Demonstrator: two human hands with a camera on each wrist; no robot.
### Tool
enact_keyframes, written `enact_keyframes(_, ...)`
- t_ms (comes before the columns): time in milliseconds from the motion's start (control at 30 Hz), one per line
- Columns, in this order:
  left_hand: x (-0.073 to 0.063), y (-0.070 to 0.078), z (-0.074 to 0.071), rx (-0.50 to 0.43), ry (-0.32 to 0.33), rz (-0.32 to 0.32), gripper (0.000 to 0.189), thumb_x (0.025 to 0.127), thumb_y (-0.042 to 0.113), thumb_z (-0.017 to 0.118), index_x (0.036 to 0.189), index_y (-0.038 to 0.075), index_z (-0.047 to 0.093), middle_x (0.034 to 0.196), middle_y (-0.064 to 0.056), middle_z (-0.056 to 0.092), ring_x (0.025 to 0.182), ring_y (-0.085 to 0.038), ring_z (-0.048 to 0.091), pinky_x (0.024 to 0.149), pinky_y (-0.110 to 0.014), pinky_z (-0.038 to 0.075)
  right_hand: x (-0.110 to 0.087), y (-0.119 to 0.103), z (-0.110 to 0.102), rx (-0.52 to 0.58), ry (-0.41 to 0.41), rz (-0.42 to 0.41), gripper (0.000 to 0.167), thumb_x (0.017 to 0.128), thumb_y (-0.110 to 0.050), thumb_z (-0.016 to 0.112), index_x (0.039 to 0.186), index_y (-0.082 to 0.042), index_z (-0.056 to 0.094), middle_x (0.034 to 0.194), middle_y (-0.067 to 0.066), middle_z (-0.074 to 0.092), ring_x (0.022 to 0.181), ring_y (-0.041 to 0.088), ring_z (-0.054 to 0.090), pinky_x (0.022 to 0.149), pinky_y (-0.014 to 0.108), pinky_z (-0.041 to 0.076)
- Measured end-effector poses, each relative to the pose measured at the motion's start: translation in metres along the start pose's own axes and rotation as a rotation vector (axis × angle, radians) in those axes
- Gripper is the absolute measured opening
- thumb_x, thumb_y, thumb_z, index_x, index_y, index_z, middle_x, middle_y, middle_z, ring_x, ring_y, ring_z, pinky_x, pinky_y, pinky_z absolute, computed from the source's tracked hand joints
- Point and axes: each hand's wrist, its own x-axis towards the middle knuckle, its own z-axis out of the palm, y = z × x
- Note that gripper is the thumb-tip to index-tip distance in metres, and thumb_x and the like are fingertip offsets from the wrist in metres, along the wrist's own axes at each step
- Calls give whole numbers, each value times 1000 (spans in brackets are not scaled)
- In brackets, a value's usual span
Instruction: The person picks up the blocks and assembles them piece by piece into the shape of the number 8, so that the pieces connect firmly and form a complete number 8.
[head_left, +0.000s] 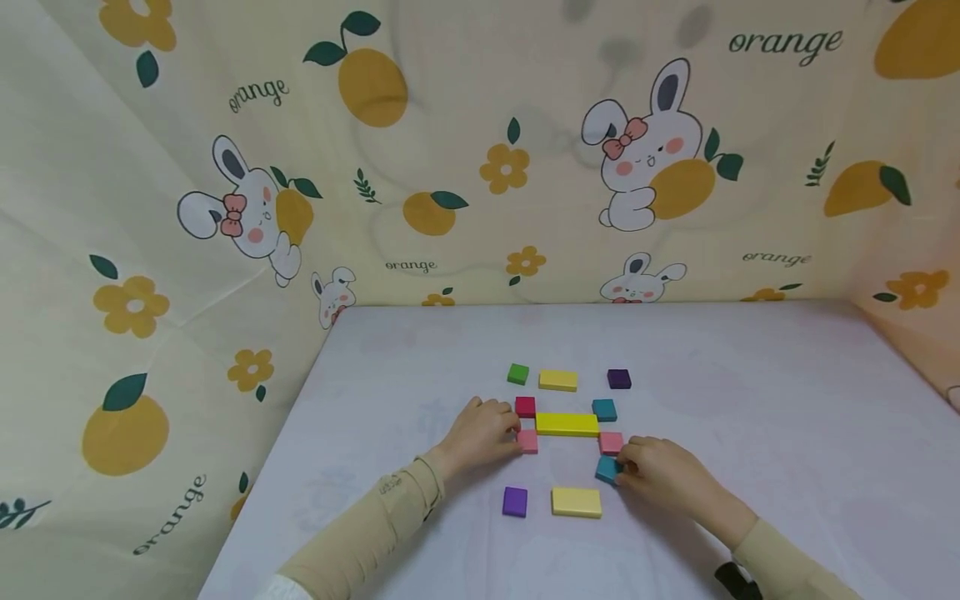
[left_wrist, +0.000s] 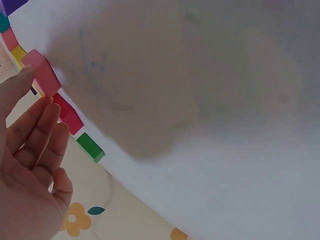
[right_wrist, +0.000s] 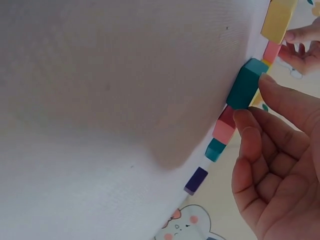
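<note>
My left hand (head_left: pixel 483 432) pinches a pink block (head_left: pixel 528 442) at the left end of a long yellow block (head_left: pixel 567 424). In the left wrist view, the thumb (left_wrist: pixel 22 82) lies on that block and the fingertips meet its lower end. A red block (head_left: pixel 525 407) sits just beyond it. My right hand (head_left: pixel 663 475) holds a slightly turned teal block (head_left: pixel 607 470) between thumb and fingers, seen large in the right wrist view (right_wrist: pixel 246 84). Another pink block (head_left: pixel 611 442) adjoins the long yellow block's right end, and a second teal block (head_left: pixel 604 410) lies behind.
Farther back lie a green block (head_left: pixel 517 373), a short yellow block (head_left: pixel 558 381) and a dark purple block (head_left: pixel 618 379). Nearer are a purple block (head_left: pixel 514 502) and a pale yellow block (head_left: pixel 576 502). A white table (head_left: pixel 750 392) meets a printed cloth backdrop (head_left: pixel 465 100).
</note>
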Motion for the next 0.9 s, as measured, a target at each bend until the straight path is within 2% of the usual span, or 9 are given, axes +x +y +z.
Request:
enact_keyframes(533,-7,0,-3,-32,-6,8,26,84,41,64,100,20,68,92,7,63,80,-8,54,69,-21,34,0,-7,-1,26,-9,61,18,74,-19,76,84,-5,69,67,-5,53,60,8,43,56,22,40)
enact_keyframes(733,-18,1,-10,-61,-13,37,24,83,41,66,97,22,68,91,9,64,81,-7,55,72,-22,36,1,-9,-1,32,-26,83,19,74,-19,76,85,-6,69,67,-5,53,61,9,43,57,23,40)
enact_keyframes(900,-31,5,-14,-86,-69,70,25,81,44,68,96,24,68,91,10,63,84,-6,55,75,-23,36,1,-10,-2,32,-35,97,18,74,-20,76,85,-7,69,67,-5,53,61,9,43,57,22,40)
